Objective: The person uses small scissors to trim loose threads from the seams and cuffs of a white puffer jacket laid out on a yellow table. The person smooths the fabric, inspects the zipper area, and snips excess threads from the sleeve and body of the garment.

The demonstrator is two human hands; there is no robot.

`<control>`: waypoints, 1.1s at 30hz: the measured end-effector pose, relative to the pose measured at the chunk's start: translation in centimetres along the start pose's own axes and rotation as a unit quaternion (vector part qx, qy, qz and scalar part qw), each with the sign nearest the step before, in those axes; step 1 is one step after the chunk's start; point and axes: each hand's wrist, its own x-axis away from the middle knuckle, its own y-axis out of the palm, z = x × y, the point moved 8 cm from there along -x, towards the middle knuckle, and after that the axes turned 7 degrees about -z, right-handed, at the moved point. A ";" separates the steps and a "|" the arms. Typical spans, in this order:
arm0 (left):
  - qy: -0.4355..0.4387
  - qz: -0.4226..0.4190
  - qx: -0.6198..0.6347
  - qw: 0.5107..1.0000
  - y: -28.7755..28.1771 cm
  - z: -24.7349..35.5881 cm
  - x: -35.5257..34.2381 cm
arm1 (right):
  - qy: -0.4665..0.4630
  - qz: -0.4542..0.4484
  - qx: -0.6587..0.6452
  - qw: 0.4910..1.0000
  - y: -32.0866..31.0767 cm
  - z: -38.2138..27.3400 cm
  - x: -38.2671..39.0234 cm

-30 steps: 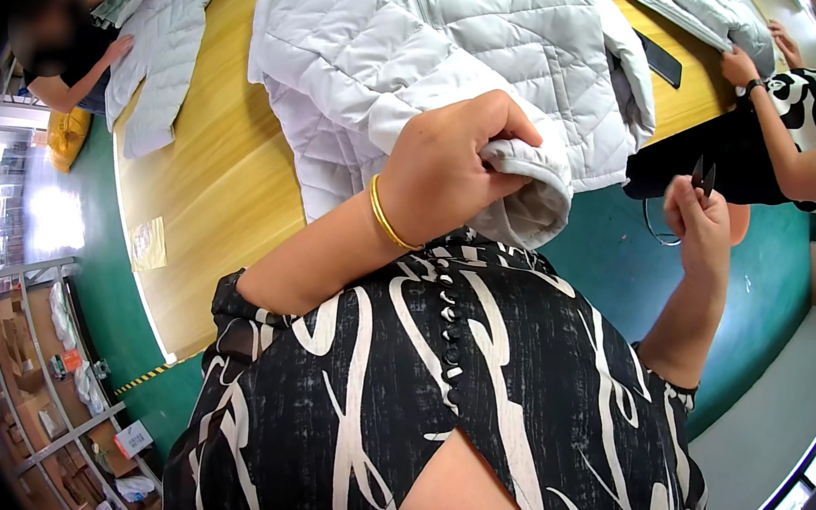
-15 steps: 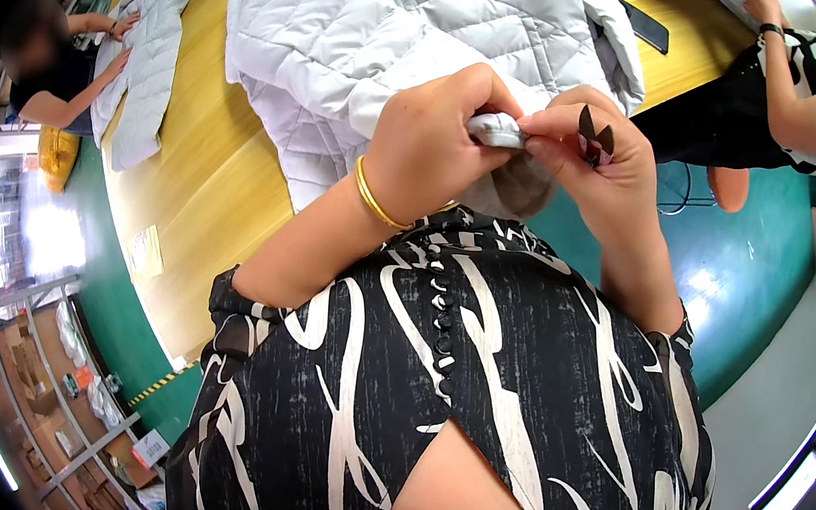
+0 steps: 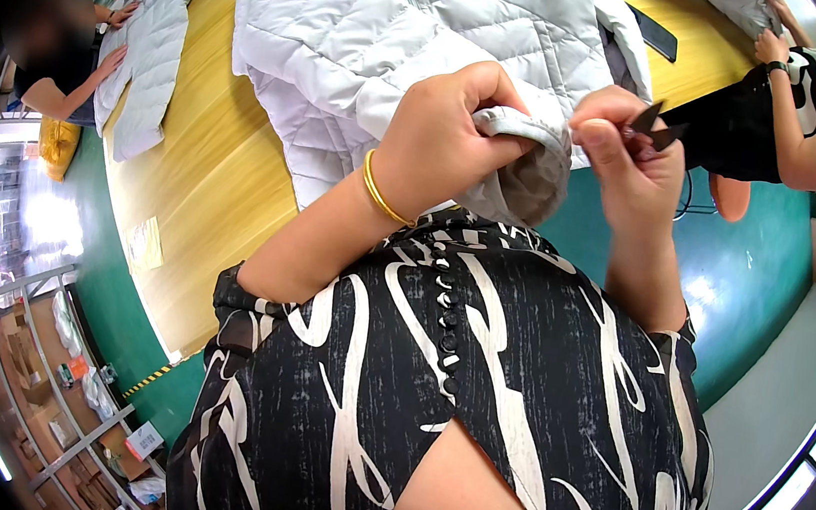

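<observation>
A light grey quilted jacket [image 3: 352,37] lies over the table edge before me. My left hand [image 3: 451,139] is closed on its sleeve cuff [image 3: 518,125], thumb and fingers pinching the rim. The cuff's round opening shows a darker grey lining. To the right of the cuff, and apart from it, my right hand [image 3: 630,160] is closed, thumb against forefinger. Dark pointed blades of small thread snips [image 3: 655,132] stick out of this hand; their handle is hidden in the palm. Whether the fingertips also pinch a thread is too small to tell.
The yellow wooden table [image 3: 215,223] bears a black phone [image 3: 655,33] beyond the jacket. At left a person [image 3: 65,45] handles another grey jacket [image 3: 154,55]; a second person [image 3: 806,119] works at right. Metal shelving [image 3: 51,386] with boxes stands lower left.
My right hand has moved right, off the cuff, and its snips have turned. The cuff rim has opened out into a ring in my left hand, which keeps its grip.
</observation>
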 end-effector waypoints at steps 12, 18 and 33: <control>-0.017 -0.014 0.021 1.000 -0.5 0.4 0.0 | 0.048 0.159 0.036 0.986 -5.6 1.1 1.4; -0.054 -0.045 0.129 0.989 -0.4 -0.1 -0.7 | 0.183 0.135 0.210 0.951 -11.6 2.2 4.0; -0.008 -0.006 -0.107 0.994 0.2 2.2 -1.8 | -0.043 -0.071 0.211 0.974 1.1 -2.6 -3.5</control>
